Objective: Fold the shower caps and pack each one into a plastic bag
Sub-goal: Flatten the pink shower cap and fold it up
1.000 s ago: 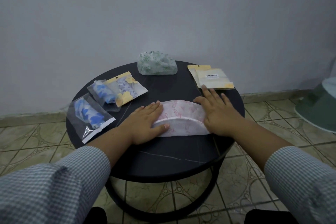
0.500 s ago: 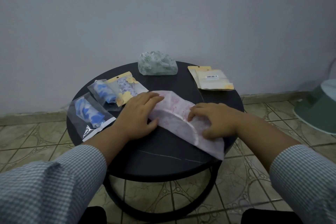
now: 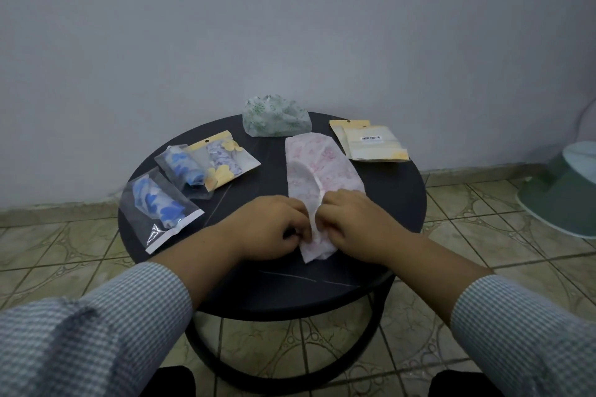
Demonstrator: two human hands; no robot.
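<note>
- We see the pink-patterned shower cap lying flat on the round black tabletop, folded into a long strip that runs from the near middle of the top away toward the far edge.
- Our left hand has its fingers curled onto the near end of the pink-patterned shower cap, pinching the fabric from the left side.
- Our right hand does the same from the right side, fingers bent down over the fabric; the two hands sit just beside each other with a narrow fold of the cap showing between them.
- A small corner of the cap sticks out toward us from under the hands.
- At the far edge of the tabletop lies a green-patterned shower cap, loosely bunched, close to the far tip of the pink one; we cannot tell whether they touch.
- To the far right lie flat empty bags with yellow trim, stacked, one showing a barcode label.
- On the left we count three packed bags: a clear bag with a blue cap nearest the rim, a second blue one behind it, and a yellow-headed bag partly overlapping that second one.
- Checked sleeves cover both forearms up to mid-arm.
- A pale green basin stands on the tiled floor to the right.
</note>
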